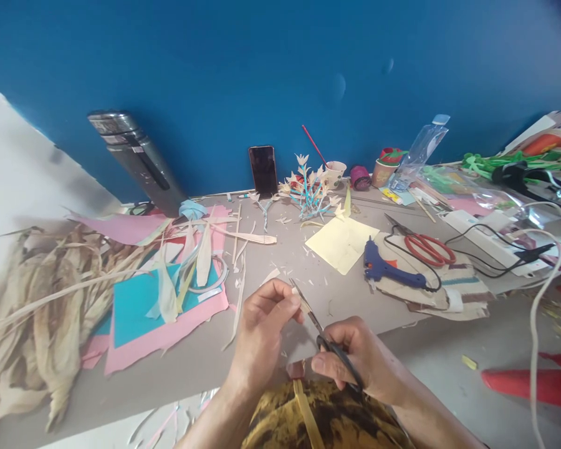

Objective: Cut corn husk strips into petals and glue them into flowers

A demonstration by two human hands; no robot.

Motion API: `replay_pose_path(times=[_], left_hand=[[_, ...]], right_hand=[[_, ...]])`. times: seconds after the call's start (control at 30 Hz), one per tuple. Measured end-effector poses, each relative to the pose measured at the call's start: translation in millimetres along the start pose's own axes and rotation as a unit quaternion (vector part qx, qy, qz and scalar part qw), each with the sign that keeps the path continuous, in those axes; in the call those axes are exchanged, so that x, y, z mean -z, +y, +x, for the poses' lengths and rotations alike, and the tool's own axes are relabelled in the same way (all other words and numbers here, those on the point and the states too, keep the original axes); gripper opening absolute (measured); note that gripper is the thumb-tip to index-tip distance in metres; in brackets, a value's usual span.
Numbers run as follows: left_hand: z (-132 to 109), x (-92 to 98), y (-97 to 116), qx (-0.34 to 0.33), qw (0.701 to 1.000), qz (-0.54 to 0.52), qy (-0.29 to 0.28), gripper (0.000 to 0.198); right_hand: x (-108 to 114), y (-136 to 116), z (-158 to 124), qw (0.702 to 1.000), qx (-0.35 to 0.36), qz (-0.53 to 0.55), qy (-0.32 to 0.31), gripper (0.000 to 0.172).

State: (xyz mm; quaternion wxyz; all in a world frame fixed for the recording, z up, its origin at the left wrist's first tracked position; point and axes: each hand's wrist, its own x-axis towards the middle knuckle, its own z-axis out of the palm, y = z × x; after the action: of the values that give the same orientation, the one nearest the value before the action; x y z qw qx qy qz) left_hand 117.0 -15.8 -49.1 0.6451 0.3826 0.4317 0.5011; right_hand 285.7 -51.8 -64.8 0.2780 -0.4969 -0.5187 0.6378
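My right hand point(350, 352) is closed round the handles of black-handled scissors point(330, 345). Their blades point up and left, reaching the fingertips of my left hand point(268, 318). Those fingers pinch a small pale piece of husk point(297, 298) beside the blades; most of it is hidden by the fingers. Small pale scraps point(308, 282) lie on the table just beyond. Farther back stands a cluster of pale husk flowers point(308, 190) on blue-wrapped stems, with a smaller forked stem point(264, 209) to its left.
Dried corn husks point(51, 318) pile up at left near blue paper point(138, 305). A grey flask point(143, 165) and a phone point(263, 169) lean on the wall. At right are a yellow paper square point(341, 246), a blue glue gun point(393, 269), red-handled scissors point(427, 249) and a power strip point(490, 240).
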Motion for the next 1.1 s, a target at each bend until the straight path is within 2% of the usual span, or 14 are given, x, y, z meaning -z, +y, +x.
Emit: replay_pose_path(times=[0.37, 0.6, 1.1], left_hand=[[-2, -3.0, 1, 0.052, 0.998, -0.03, 0.004, 0.019], [-2, -5.0, 3, 0.049, 0.998, -0.047, -0.007, 0.021], [-4, -2.5, 2, 0.051, 0.999, -0.015, -0.006, 0.021]], right_hand=[[1, 9, 1, 1.0, -0.002, 0.005, -0.005, 0.051], [7, 11, 0, 0.995, 0.055, 0.022, -0.086, 0.06], [3, 10, 1, 0.996, 0.043, 0.045, -0.059, 0.059]])
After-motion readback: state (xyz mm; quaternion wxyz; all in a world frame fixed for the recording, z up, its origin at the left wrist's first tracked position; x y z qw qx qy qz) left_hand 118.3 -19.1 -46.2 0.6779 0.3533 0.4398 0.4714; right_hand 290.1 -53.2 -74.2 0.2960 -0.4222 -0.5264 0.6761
